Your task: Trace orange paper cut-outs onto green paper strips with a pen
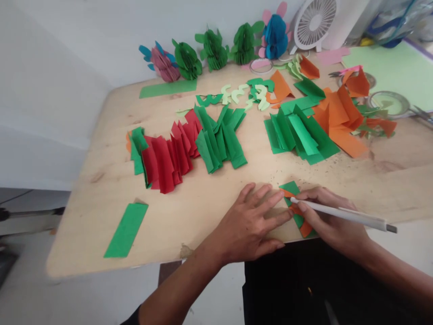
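Observation:
My right hand (334, 221) grips a white pen (341, 212), its tip down on an orange paper cutout (306, 229) that lies over a green paper strip (290, 186). Fingers spread, my left hand (253, 221) lies flat beside it, its fingertips pressing on the left edge of the papers. The hands and pen cover part of the cutout, so its full outline is hidden. On the left of the table rests a folded green paper strip (126, 230).
Folded red papers (165, 158), green papers (219, 140) and orange papers (338, 113) spread across the wooden table (88, 216). Paper honeycomb figures (214, 49) line the wall beside a white fan (315, 22). Tape rolls (389, 103) and scissors (422, 115) sit at right.

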`<state>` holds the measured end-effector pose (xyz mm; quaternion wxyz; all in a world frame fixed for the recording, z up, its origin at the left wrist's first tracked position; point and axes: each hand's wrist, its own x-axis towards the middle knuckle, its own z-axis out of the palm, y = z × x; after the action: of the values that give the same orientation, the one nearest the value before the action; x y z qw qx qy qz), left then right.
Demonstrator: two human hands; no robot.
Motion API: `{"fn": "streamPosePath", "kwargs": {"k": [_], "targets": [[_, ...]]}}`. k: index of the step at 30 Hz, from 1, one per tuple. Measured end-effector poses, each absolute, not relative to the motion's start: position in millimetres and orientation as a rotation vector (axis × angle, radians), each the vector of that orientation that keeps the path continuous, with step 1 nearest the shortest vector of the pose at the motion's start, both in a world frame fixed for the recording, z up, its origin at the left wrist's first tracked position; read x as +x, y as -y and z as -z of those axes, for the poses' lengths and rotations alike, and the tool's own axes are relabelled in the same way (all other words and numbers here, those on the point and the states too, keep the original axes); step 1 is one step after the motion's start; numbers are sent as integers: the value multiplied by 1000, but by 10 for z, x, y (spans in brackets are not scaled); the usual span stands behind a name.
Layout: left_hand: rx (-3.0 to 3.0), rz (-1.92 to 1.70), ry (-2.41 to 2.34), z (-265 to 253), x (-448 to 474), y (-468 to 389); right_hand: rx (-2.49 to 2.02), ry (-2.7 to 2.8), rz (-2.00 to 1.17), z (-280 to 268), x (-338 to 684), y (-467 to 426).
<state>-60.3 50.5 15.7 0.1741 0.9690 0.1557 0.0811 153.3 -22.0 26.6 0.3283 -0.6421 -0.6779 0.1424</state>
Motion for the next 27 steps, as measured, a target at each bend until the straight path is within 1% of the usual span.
{"fn": "streamPosePath", "kwargs": {"k": [14,27], "targets": [[2736,-241,-441,-155,-603,-505,-1641,1852,-295,-305,1502,172],[2724,-229,-434,-147,-604,-509,-1645,1834,-286,-311,1500,193]]}}
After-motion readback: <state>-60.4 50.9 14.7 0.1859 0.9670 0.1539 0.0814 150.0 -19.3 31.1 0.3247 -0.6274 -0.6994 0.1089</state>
